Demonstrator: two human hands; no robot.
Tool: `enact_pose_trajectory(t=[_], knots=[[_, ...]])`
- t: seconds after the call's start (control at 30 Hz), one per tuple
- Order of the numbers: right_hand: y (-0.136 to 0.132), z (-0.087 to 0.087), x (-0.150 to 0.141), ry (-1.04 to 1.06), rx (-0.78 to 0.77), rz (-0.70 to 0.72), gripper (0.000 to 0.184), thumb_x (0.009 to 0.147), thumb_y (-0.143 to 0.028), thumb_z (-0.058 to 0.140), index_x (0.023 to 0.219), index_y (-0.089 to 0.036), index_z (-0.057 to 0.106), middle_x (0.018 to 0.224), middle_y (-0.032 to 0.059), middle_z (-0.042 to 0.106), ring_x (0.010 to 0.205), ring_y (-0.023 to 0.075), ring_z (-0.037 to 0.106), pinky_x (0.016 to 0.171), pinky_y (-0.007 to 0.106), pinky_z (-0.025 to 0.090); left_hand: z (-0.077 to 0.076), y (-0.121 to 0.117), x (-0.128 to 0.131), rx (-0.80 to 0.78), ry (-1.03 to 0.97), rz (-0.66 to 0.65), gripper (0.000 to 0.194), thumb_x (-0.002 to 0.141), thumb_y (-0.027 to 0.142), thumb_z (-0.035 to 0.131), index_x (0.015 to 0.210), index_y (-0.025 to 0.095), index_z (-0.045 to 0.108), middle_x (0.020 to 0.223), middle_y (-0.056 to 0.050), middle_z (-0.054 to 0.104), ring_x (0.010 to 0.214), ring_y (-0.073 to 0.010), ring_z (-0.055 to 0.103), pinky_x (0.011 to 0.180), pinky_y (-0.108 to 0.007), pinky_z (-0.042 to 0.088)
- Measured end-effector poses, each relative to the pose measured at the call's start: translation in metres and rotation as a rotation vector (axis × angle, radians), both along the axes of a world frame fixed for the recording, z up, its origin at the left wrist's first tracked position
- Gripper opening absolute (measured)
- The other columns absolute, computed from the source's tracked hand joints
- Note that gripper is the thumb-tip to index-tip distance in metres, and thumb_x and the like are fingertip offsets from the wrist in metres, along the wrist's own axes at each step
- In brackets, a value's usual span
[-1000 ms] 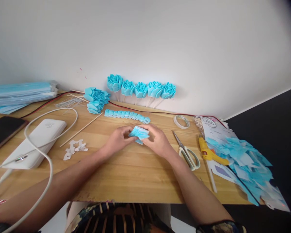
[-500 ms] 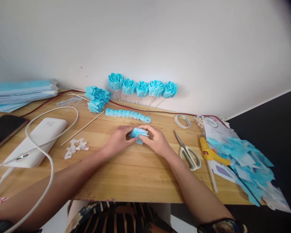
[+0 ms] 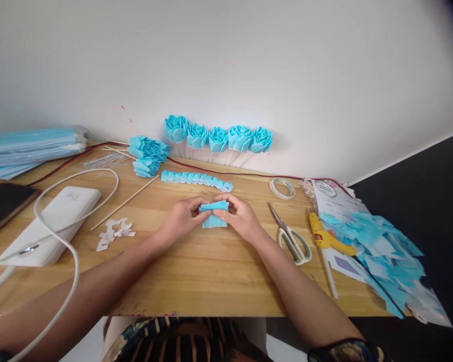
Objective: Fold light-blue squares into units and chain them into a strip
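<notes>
Between my two hands is a small stack of light blue fabric pieces (image 3: 214,221), its layered edges facing up and one flap hanging below. My left hand (image 3: 184,215) pinches the stack's left end with thumb and fingers. At the right end my right hand (image 3: 238,215) grips it the same way, thumb in front. Just beyond the hands lies a row of overlapping folded blue petals (image 3: 196,178). Several finished blue flowers (image 3: 218,139) on sticks lean against the wall, and more blue flowers (image 3: 148,155) lie to their left.
Right of my hands are scissors (image 3: 291,236), a tape roll (image 3: 282,188), a yellow glue gun (image 3: 326,236) and a heap of blue scraps (image 3: 381,251). On the left are a thin stick (image 3: 124,202), white paper bits (image 3: 115,232), a cabled power bank (image 3: 53,226) and a phone (image 3: 5,206).
The blue stack has turned from slanted to level between my hands, and its lower flap now hangs further down. Both hands still hold it. The whole view has shifted slightly.
</notes>
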State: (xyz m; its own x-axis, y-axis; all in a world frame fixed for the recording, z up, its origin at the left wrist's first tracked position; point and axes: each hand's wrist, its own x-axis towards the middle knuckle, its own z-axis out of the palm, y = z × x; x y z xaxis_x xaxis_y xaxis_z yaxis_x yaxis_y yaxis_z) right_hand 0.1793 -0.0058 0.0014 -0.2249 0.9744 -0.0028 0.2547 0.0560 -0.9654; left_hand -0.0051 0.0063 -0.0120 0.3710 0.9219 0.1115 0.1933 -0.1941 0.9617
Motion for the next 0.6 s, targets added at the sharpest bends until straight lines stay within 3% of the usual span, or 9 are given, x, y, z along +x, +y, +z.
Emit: enact_pose_trajectory(t=[0.1, 0.23, 0.4, 0.6], knots=[[-0.0004, -0.0007, -0.0011, -0.048, 0.067, -0.059, 0.023, 0.074, -0.04, 0.069, 0.079, -0.018, 0.062, 0.072, -0.0016, 0.06, 0.066, 0.013, 0.055, 0.062, 0.024, 0.044, -0.0025, 0.0018, 0.0003, -0.065, -0.093, -0.003, 0.022, 0.077, 0.034, 0.061, 0.086, 0.014, 0.063, 0.076, -0.002, 0.064, 0.068, -0.0141, 0.057, 0.061, -0.024, 0.043], [-0.0011, 0.0006, -0.0015, -0.05, 0.12, -0.091, 0.022, 0.075, -0.04, 0.068, 0.077, -0.019, 0.06, 0.07, -0.0024, 0.057, 0.064, 0.0122, 0.052, 0.062, 0.023, 0.042, -0.004, 0.0045, -0.0007, -0.192, -0.219, -0.104, 0.036, 0.076, 0.035, 0.066, 0.104, 0.014, 0.06, 0.086, -0.004, 0.068, 0.076, -0.0164, 0.062, 0.068, -0.026, 0.047], [-0.0016, 0.0004, -0.0026, -0.027, 0.092, -0.113, 0.025, 0.075, -0.042, 0.067, 0.072, -0.019, 0.059, 0.065, -0.0027, 0.053, 0.06, 0.0118, 0.048, 0.057, 0.023, 0.039, -0.0015, 0.003, -0.0005, -0.245, -0.169, -0.13, 0.029, 0.077, 0.041, 0.063, 0.087, 0.014, 0.065, 0.083, -0.004, 0.07, 0.077, -0.019, 0.063, 0.07, -0.03, 0.049], [0.0014, -0.0053, -0.0002, 0.057, 0.029, -0.133, 0.037, 0.082, -0.05, 0.057, 0.065, -0.017, 0.055, 0.061, -0.0023, 0.047, 0.059, 0.0115, 0.042, 0.057, 0.024, 0.036, 0.0004, 0.0016, 0.0003, -0.262, -0.191, -0.126, 0.029, 0.075, 0.04, 0.064, 0.087, 0.013, 0.064, 0.082, -0.005, 0.07, 0.074, -0.0185, 0.063, 0.067, -0.03, 0.049]])
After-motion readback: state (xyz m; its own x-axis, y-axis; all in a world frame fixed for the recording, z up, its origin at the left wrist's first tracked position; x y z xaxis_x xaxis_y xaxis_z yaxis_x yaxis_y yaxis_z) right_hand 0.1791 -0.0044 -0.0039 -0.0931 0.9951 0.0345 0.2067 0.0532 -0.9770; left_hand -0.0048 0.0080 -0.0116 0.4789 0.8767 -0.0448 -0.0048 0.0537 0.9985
